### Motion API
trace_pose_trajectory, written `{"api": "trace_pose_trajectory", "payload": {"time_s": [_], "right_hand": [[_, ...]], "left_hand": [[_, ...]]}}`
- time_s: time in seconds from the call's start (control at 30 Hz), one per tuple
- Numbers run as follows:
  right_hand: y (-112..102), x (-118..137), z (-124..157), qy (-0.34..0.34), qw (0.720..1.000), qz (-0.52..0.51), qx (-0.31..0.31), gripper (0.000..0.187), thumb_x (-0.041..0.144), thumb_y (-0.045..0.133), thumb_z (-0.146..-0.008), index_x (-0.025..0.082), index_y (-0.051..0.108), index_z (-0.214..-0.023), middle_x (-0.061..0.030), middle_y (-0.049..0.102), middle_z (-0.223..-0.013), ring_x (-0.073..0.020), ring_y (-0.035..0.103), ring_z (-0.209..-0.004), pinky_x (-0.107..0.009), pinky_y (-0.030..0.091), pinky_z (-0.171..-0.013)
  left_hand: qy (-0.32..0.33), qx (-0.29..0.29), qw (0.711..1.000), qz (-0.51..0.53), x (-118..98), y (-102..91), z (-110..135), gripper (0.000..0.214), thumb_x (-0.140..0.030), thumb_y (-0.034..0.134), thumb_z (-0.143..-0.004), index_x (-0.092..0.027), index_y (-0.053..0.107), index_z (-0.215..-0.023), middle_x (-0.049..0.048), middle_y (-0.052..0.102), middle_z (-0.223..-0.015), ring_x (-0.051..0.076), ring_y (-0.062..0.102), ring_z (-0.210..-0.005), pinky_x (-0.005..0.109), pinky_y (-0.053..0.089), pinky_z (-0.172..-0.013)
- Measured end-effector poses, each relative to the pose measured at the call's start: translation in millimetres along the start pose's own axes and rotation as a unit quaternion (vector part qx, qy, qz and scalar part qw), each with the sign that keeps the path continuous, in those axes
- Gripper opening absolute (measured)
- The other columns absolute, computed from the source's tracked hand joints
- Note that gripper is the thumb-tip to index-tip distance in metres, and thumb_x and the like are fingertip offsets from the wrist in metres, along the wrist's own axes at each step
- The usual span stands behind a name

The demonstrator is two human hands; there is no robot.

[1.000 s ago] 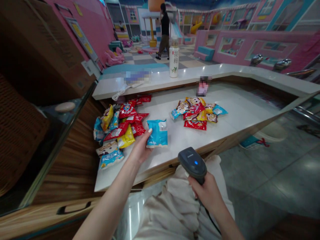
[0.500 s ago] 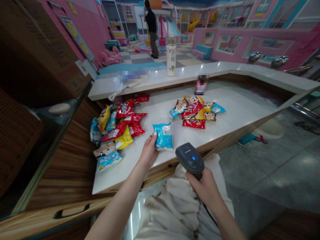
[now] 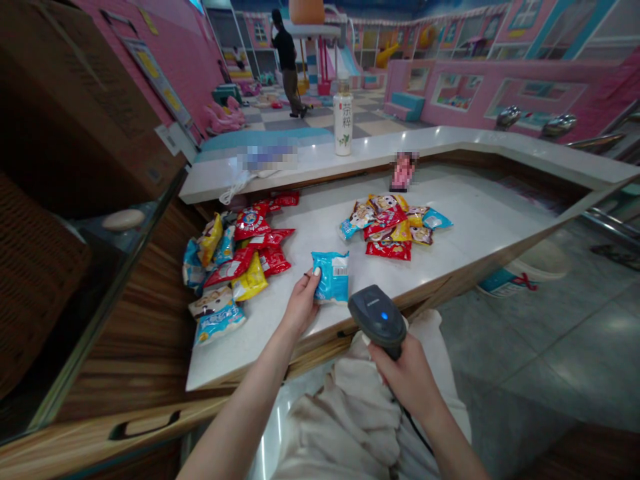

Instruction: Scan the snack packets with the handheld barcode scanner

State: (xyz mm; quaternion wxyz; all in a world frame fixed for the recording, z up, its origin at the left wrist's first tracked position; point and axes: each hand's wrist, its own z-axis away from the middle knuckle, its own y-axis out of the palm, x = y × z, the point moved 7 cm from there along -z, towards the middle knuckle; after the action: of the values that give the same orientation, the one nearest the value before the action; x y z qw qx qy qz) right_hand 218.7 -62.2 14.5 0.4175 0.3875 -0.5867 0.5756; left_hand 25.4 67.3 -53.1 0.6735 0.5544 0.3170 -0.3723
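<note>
My left hand [image 3: 303, 301] pinches a blue snack bag [image 3: 331, 279] by its left edge, thumb on top. The bag's white barcode label faces up, just above the front edge of the white counter [image 3: 280, 317]. In my right hand [image 3: 407, 370] is a dark barcode scanner [image 3: 379, 317], its head aimed toward the bag and a blue light lit on top. Its cord runs down over my lap. Left on the counter lies a heap of red, yellow and blue snack bags [image 3: 231, 264]. A second pile of snack bags [image 3: 390, 223] lies to the right, beyond the scanner.
A white bottle [image 3: 343, 125] stands on the raised ledge [image 3: 395, 138], beside a blurred-out item with a white cord. Another blurred item leans under the ledge. A bucket [image 3: 520, 270] is on the floor at right. A person [image 3: 287, 63] is in the play area behind.
My left hand has shifted the blue snack bag slightly right, closer to the scanner. The scanner has moved only a little left. The person in the background has moved left.
</note>
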Motion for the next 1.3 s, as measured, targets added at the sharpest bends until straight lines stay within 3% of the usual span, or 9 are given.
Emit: {"api": "trace_pose_trajectory", "payload": {"time_s": [0.2,0.4,0.73,0.83,0.9,0.97,1.1,1.2,1.3], "right_hand": [[0.9,-0.7,1.6,0.004,1.0,0.004,0.009,0.023,0.031,0.061,-0.084,0.012,0.073,-0.09,0.0043,0.055,-0.044,-0.0166,0.052,-0.044,-0.023,0.042,-0.046],[-0.8,0.8,1.8,-0.002,1.0,-0.004,-0.003,0.022,0.029,0.062,-0.083,0.012,0.073,-0.09,0.0047,0.054,-0.043,-0.0156,0.051,-0.043,-0.022,0.041,-0.044],[-3.0,-9.5,2.4,0.008,1.0,-0.006,-0.002,0.023,0.033,0.061,-0.082,0.013,0.071,-0.089,0.0048,0.053,-0.042,-0.0161,0.05,-0.039,-0.023,0.04,-0.041],[-5.4,-18.1,2.5,0.02,1.0,-0.002,-0.004,0.023,0.034,0.061,-0.082,0.013,0.07,-0.087,0.0046,0.053,-0.044,-0.0164,0.051,-0.04,-0.024,0.041,-0.042],[-8.4,-19.9,2.5,0.012,1.0,0.009,-0.014,0.022,0.033,0.06,-0.082,0.014,0.069,-0.085,0.0043,0.052,-0.044,-0.0167,0.051,-0.041,-0.025,0.041,-0.044],[-10.9,-19.9,2.7,0.002,1.0,0.021,-0.023,0.021,0.034,0.06,-0.082,0.014,0.069,-0.082,0.0038,0.052,-0.044,-0.017,0.051,-0.043,-0.026,0.041,-0.046],[-12.6,-22.3,3.1,0.011,0.999,0.024,-0.022,0.021,0.035,0.06,-0.081,0.015,0.068,-0.079,0.0035,0.053,-0.043,-0.017,0.051,-0.042,-0.026,0.042,-0.045],[-13.9,-24.9,3.1,0.022,0.999,0.019,-0.02,0.021,0.036,0.06,-0.08,0.017,0.066,-0.074,0.0033,0.053,-0.043,-0.0168,0.051,-0.04,-0.026,0.041,-0.043],[-16.4,-30.0,3.5,0.045,0.999,0.006,-0.022,0.022,0.039,0.062,-0.079,0.019,0.063,-0.07,0.0033,0.053,-0.042,-0.0161,0.05,-0.038,-0.025,0.039,-0.04]], "left_hand": [[0.005,0.021,1.0,-0.002,-0.4,2.7,0.8,0.043,-0.048,0.078,-0.077,-0.016,0.07,-0.103,0.0054,0.075,-0.091,0.014,0.068,-0.072,0.026,0.052,-0.07],[0.002,0.005,1.0,0.007,0.5,0.6,-1.0,0.042,-0.047,0.081,-0.074,-0.016,0.07,-0.101,0.0055,0.076,-0.091,0.017,0.07,-0.079,0.029,0.055,-0.078],[-0.009,-0.026,1.0,0.002,-4.7,1.7,0.7,0.042,-0.046,0.077,-0.077,-0.017,0.07,-0.107,0.0055,0.075,-0.099,0.016,0.068,-0.079,0.027,0.054,-0.072],[0.033,-0.023,0.998,-0.04,-18.9,11.0,-9.7,0.041,-0.041,0.068,-0.083,-0.02,0.068,-0.118,0.0055,0.073,-0.11,0.019,0.068,-0.089,0.03,0.054,-0.08],[0.116,-0.015,0.986,-0.12,-38.7,25.5,-20.6,0.041,-0.038,0.062,-0.086,-0.021,0.065,-0.124,0.0056,0.072,-0.117,0.021,0.067,-0.101,0.034,0.052,-0.091],[0.237,0.002,0.942,-0.238,-62.5,51.2,-30.7,0.044,-0.034,0.057,-0.09,-0.022,0.061,-0.131,0.0064,0.068,-0.128,0.023,0.062,-0.115,0.038,0.046,-0.104],[0.431,0.084,0.771,-0.461,-81.9,127.8,-51.7,0.053,-0.024,0.047,-0.094,-0.019,0.046,-0.147,0.0113,0.05,-0.149,0.023,0.047,-0.136,0.038,0.033,-0.116],[0.456,0.126,0.672,-0.57,-67.0,173.6,-80.4,0.054,-0.018,0.04,-0.095,-0.02,0.042,-0.15,0.0107,0.043,-0.155,0.022,0.041,-0.141,0.039,0.028,-0.119],[0.419,0.15,0.628,-0.638,-46.4,198.2,-107.1,0.053,-0.02,0.04,-0.096,-0.017,0.044,-0.149,0.0145,0.046,-0.152,0.027,0.041,-0.141,0.046,0.022,-0.121]]}}
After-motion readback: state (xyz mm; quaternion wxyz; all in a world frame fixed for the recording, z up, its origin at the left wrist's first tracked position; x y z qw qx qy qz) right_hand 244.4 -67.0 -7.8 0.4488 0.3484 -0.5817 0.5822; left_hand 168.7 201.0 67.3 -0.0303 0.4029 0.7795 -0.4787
